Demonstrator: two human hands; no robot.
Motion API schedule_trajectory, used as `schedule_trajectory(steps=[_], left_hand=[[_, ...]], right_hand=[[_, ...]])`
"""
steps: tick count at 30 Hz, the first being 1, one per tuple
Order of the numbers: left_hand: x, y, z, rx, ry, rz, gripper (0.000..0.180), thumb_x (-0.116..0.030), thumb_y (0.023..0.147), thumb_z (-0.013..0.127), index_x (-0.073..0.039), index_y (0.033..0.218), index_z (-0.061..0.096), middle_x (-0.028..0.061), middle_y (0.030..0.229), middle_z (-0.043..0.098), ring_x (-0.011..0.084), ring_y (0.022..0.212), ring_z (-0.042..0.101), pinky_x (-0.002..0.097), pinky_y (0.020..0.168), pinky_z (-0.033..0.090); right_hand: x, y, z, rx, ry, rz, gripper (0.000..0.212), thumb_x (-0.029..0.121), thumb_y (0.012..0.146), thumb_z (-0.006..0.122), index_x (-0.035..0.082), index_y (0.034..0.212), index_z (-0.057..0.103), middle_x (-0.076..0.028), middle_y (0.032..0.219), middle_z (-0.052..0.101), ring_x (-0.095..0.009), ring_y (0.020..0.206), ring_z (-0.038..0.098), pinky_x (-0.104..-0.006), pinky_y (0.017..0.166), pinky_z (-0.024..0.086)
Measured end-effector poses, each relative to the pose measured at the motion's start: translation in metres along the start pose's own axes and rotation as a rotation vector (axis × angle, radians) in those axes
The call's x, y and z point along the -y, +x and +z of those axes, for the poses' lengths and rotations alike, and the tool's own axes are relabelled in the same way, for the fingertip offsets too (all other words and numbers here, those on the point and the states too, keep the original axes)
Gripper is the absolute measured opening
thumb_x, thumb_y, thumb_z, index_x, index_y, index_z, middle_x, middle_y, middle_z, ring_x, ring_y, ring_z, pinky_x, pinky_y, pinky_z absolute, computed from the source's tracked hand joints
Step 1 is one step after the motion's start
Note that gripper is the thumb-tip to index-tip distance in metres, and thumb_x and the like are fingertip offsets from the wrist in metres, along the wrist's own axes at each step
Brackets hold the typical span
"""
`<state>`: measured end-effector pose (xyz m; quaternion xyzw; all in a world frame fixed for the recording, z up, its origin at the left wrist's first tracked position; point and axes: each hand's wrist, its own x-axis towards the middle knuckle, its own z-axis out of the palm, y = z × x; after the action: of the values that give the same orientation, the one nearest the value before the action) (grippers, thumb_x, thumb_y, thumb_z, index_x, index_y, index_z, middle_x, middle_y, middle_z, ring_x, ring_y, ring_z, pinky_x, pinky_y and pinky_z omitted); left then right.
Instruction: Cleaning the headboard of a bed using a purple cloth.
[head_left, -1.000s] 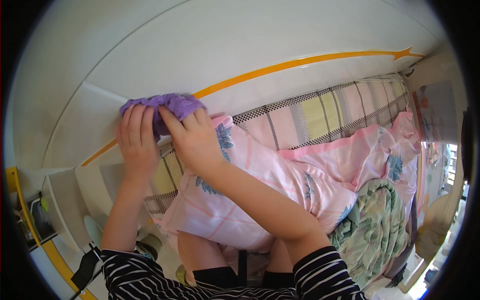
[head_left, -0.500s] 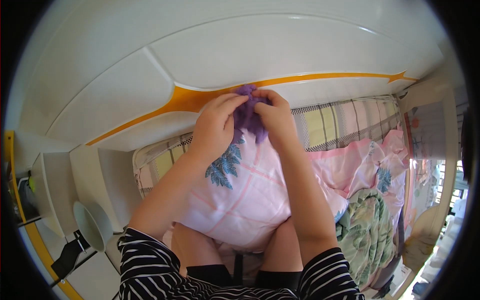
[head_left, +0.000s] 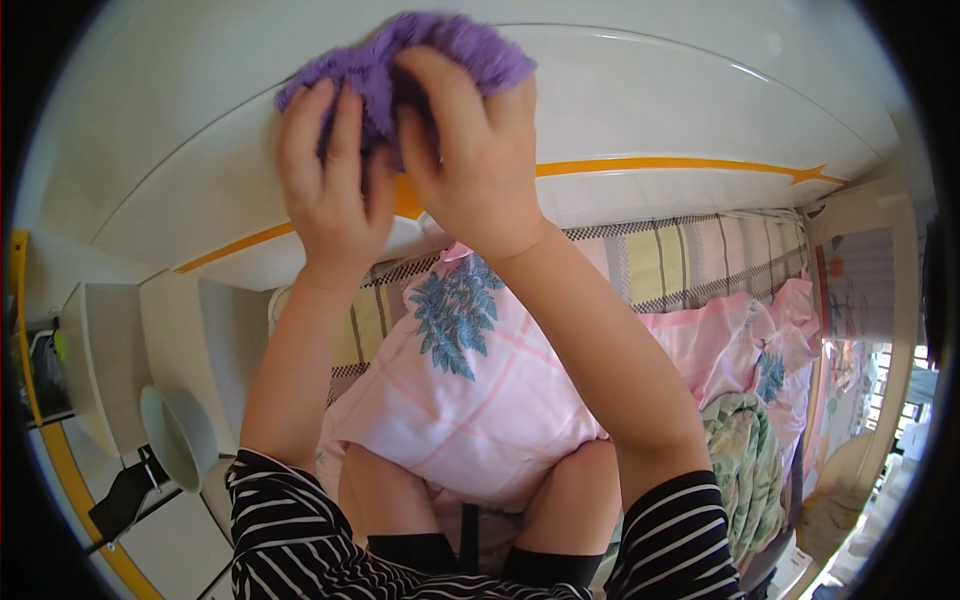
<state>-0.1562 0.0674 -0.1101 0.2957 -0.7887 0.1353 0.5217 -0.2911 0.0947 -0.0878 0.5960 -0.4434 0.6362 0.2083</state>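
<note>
A crumpled purple cloth (head_left: 365, 75) with a fluffy, textured surface hangs in front of the white panel at the top. Its left part is in my left hand (head_left: 335, 195), whose fingers are bent over it. My right hand (head_left: 480, 150) grips its middle and right part, fingers curled into the folds. Below my hands, a pink and white checked pillow (head_left: 470, 400) with blue leaf prints lies across my lap. The fingertips are partly buried in the cloth.
A white headboard (head_left: 640, 100) with an orange stripe (head_left: 670, 163) rises ahead. Beneath it lies a plaid mattress (head_left: 665, 255). To the right are pink bedding (head_left: 715, 335) and a green leaf-patterned blanket (head_left: 745, 470). A pale round bin (head_left: 180, 435) stands at left by white shelving.
Both hands have moved up and left with the purple cloth, which is now spread wider. The hands have come farther from the pillow, and the pillow's top shows more.
</note>
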Motion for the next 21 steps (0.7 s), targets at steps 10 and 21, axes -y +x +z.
schedule_trajectory(steps=[10,21], left_hand=[[-0.018,-0.058,0.048,0.041,-0.12,0.092,0.033,0.003,0.077,0.064,-0.001,0.11,0.066,0.0086,0.118,0.058,0.0301,0.106,0.058,0.0406,0.091,0.049],[-0.076,-0.076,0.047,0.838,-0.497,-0.279,0.027,-0.006,0.078,0.063,-0.005,0.105,0.068,0.0086,0.101,0.064,0.0264,0.094,0.064,0.0342,0.083,0.052]], right_hand=[[-0.043,-0.09,-0.032,0.22,-0.1,-0.019,0.038,0.006,0.065,0.067,0.009,0.103,0.067,-0.009,0.102,0.061,-0.031,0.086,0.058,-0.0367,0.071,0.051],[-0.073,-0.147,-0.13,1.033,-0.1,1.043,0.027,0.007,0.075,0.066,0.004,0.102,0.064,-0.019,0.087,0.064,-0.039,0.086,0.061,-0.0426,0.078,0.051]])
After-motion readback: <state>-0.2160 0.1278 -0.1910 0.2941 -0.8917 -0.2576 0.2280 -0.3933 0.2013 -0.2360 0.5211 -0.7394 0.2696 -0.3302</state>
